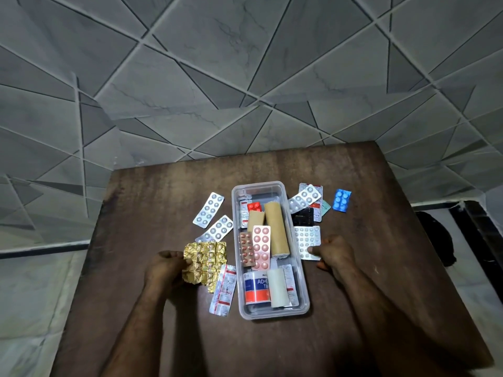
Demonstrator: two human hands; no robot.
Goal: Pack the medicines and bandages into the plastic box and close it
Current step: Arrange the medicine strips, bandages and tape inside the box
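A clear plastic box (301, 270) stands open in the middle of the brown table (152, 202). It holds two tan bandage rolls (276, 227), pink pill strips (261, 247), a red strip, an adhesive tape roll (255, 291) and a white roll (277, 288). My left hand (164, 268) grips a crumpled gold foil strip (208, 261) left of the box. My right hand (333, 251) pinches a white pill strip (306, 239) right of the box. No lid is visible.
Silver pill strips (209, 209) lie left of the box, and a silver-red strip (224, 291) lies near its front left. To the right lie more silver strips (304, 198), a black strip (303, 216) and a blue strip (341, 200). Tiled floor surrounds the table.
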